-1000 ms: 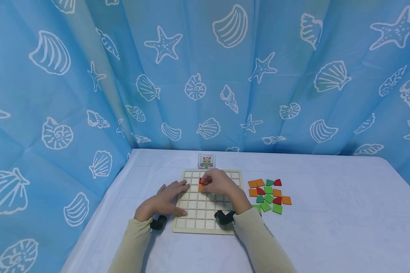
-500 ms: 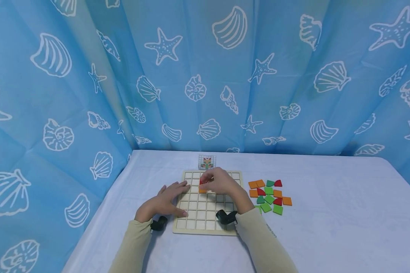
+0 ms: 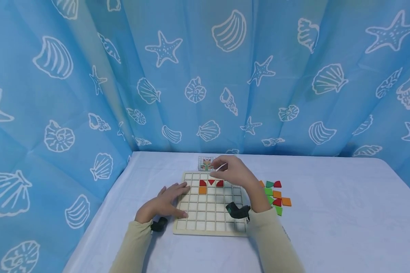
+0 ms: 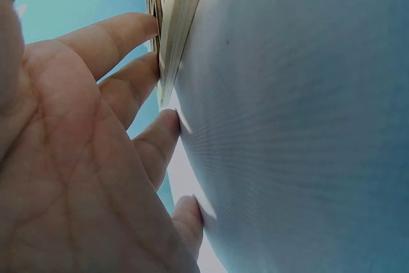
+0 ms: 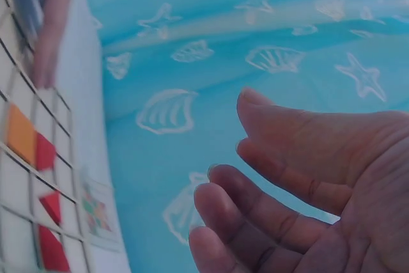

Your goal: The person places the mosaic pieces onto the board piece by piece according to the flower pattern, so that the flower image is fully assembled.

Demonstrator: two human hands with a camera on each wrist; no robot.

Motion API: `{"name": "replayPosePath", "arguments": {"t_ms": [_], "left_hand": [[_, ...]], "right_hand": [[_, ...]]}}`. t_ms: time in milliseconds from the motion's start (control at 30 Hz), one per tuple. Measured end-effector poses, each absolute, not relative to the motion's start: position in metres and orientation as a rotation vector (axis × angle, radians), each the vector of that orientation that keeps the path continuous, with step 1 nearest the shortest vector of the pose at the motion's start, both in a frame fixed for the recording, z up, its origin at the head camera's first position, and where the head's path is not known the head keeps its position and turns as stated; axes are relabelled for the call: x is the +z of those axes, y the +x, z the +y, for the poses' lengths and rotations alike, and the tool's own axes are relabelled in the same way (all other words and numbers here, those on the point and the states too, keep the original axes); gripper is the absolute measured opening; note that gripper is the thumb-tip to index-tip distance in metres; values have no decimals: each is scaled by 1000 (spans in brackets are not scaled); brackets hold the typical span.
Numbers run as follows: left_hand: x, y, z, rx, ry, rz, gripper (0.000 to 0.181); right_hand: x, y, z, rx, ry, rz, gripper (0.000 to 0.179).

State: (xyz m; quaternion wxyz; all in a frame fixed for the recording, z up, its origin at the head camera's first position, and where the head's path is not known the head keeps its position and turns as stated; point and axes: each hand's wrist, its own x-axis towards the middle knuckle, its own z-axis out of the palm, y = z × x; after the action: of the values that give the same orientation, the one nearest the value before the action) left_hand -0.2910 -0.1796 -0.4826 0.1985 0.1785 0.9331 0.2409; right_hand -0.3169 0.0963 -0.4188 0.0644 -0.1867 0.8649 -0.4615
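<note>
A wooden grid board (image 3: pixel 200 216) lies on the table. In its upper rows sit a red quarter-round tile (image 3: pixel 203 183), a red triangle tile (image 3: pixel 211 182), another red tile (image 3: pixel 219 183) and, below the first, an orange square tile (image 3: pixel 202 190). My left hand (image 3: pixel 164 201) rests at the board's left edge, fingers spread; in the left wrist view two fingertips (image 4: pixel 148 27) touch the frame. Above the board's upper right, my right hand (image 3: pixel 235 172) is raised with loosely bent fingers. Nothing shows between its thumb and fingers in the right wrist view.
Right of the board lie several loose tiles: orange squares (image 3: pixel 286 201), green pieces (image 3: pixel 269 184) and red pieces (image 3: pixel 277 184), partly hidden by my right arm. A small pattern card (image 3: pixel 204 163) in a clear holder stands behind the board. A blue shell-print curtain (image 3: pixel 191 110) hangs behind the white table.
My right hand has lifted off the orange and red tiles and moved right and back, uncovering the red tiles and the orange square. The left hand stays in place.
</note>
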Motion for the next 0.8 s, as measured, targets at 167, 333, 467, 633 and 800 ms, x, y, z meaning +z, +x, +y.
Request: {"name": "replayPosePath", "arguments": {"t_ms": [167, 333, 467, 633, 800], "left_hand": [[-482, -290, -178, 671, 513, 2610, 93], [-483, -290, -178, 654, 508, 2605, 94], [-483, -290, -179, 674, 513, 2599, 93], [-484, -290, -179, 678, 520, 2610, 94], [-481, -288, -180, 677, 514, 2618, 94]], "right_hand": [[-413, -315, 121, -1370, -490, 2678, 34], [-417, -312, 148, -1276, -453, 2765, 35], [-425, -311, 171, -1213, -437, 2839, 40], [-435, -315, 195, -1162, -334, 2890, 47], [-446, -324, 209, -1157, -235, 2882, 49]]}}
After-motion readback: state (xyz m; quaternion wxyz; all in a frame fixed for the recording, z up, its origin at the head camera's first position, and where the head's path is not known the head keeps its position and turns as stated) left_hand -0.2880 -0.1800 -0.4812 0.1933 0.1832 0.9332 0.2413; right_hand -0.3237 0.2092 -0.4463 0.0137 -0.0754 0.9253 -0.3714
